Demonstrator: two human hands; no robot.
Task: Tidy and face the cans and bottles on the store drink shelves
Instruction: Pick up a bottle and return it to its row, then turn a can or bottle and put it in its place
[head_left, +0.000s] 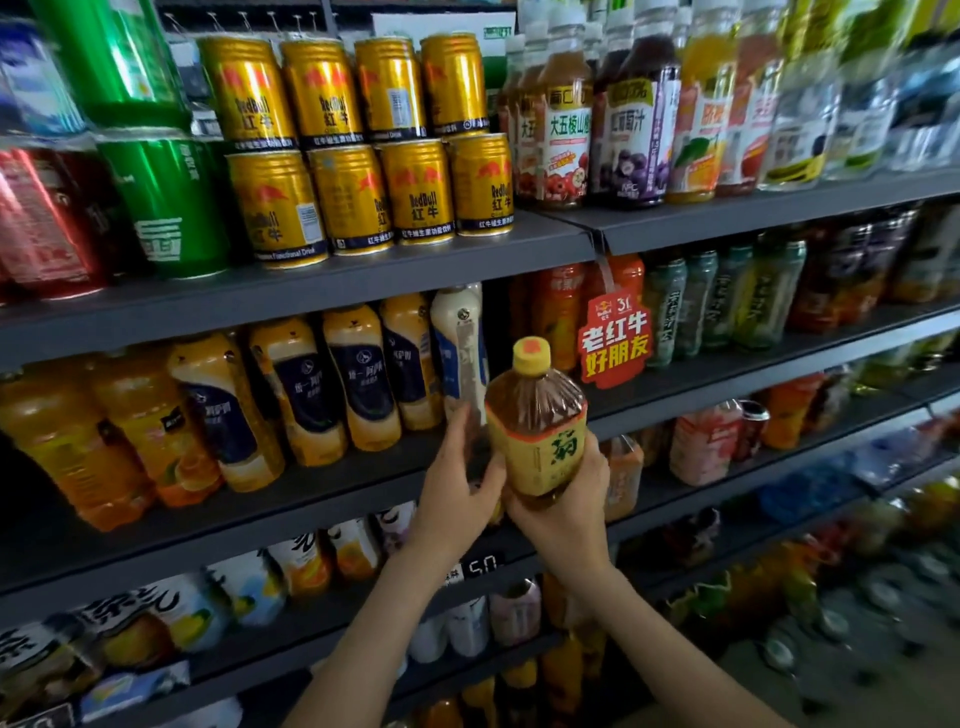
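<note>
1. Head view: my right hand (563, 504) is wrapped around the lower half of the clear plastic bottle of amber tea with a yellow cap and yellow label (537, 415). I hold it upright in the air in front of the dark grey metal middle shelf (311, 525); it is not yet standing on it.
2. My left hand (452, 488) grips nothing. Its fingers are straight and lie along the bottle's left side. I cannot tell whether they touch it or only the tall white bottle with the blue label (460, 338) just behind them.
3. Biggest risk, as I judge it: my hold is low and most of the weight sits above my fingers. If I lean the bottle forward to reach the gap, it could tilt out of my palm.
4. That white bottle stands at the end of its row, right beside the gap. A nudge from my left fingers or from the tea bottle's shoulder could topple it into the cream-and-navy bottles (358, 374) next to it.
5. A red cardboard promotion tag (615, 343) hangs from the shelf above, just right of the gap. The yellow cap could catch it on the way in.
6. The label faces me; twisting my wrist while setting down could turn it away, leaving the facing undone.
</note>
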